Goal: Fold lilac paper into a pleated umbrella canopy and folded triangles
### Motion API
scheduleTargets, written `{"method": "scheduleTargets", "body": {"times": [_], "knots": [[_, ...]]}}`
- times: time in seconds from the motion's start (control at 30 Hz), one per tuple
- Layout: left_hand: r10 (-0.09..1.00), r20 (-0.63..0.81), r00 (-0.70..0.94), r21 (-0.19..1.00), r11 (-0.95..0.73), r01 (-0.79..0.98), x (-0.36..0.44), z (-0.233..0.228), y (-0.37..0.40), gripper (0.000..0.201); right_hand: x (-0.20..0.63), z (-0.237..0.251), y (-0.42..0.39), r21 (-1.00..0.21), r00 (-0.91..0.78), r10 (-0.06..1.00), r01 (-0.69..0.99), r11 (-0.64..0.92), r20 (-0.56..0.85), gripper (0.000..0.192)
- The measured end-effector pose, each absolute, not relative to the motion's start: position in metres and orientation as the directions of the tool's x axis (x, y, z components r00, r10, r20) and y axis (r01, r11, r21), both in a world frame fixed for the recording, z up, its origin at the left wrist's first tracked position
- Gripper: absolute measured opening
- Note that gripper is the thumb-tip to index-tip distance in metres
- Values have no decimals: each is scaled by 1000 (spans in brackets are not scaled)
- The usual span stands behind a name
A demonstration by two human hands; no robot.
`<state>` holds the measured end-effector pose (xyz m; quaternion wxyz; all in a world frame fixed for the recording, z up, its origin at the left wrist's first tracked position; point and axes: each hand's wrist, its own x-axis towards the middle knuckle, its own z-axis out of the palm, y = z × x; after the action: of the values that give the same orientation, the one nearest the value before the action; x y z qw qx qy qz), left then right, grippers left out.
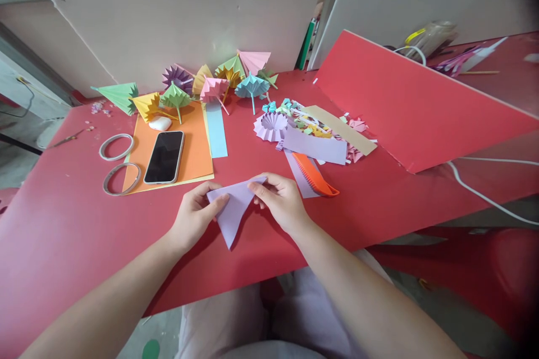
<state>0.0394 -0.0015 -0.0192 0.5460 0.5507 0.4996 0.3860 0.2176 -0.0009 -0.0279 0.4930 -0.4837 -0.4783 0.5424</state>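
Observation:
A folded sheet of lilac paper (233, 210), shaped like a triangle with its point towards me, is held between my two hands over the front of the red table. My left hand (197, 210) pinches its left corner, thumb on top. At the upper right corner, my right hand (278, 199) grips the paper between thumb and fingers. Just right of that hand lies an orange cutter (315, 175) with a ridged edge, its exact kind unclear, on a lilac strip (301, 185). A second lilac strip (315, 145) rests on a heap of paper scraps.
Several folded paper umbrellas (251, 87) stand along the back. A phone (164, 158) lies on orange paper (197, 146), beside two tape rolls (117, 147). A pleated lilac ring (270, 126) sits by the scraps (357, 124). A red board (412, 101) leans at right, near a white cable (484, 196).

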Motion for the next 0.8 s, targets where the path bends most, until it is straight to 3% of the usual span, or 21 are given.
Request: {"method": "scheduleTargets", "body": {"times": [0.8], "knots": [[975,-90,204,981,52,186,37,-20,-2,24,218,-26,0,-994,-31,999,-106,-37,-34,22]]}}
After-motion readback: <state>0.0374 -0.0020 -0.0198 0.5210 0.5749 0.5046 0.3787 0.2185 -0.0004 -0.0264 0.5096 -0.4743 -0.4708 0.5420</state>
